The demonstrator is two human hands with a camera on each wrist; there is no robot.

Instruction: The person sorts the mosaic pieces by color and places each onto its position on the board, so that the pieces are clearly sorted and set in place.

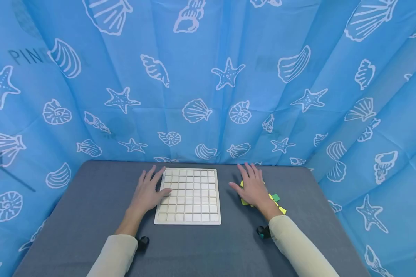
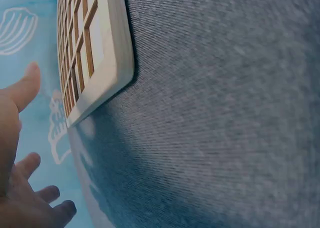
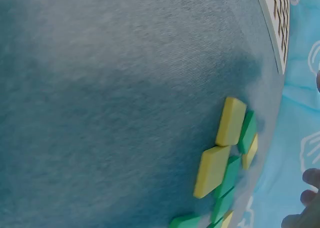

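The left hand [image 1: 148, 195], fingers spread, hangs by the left edge of a pale gridded board [image 1: 189, 207] on a grey surface [image 1: 194, 248], while the right hand [image 1: 253, 191], fingers also spread, hovers above loose yellow and green tiles [image 3: 212, 172], none apparently placed yet.

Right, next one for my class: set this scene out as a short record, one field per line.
Board: pale gridded board, flat on the grey table
Pieces: yellow tiles and green tiles, right of the board
Left hand: thumb over the board's left edge
Right hand: above the tiles, fingers extended
Held: nothing visible in either hand
Backdrop: blue curtain with white shell and starfish prints
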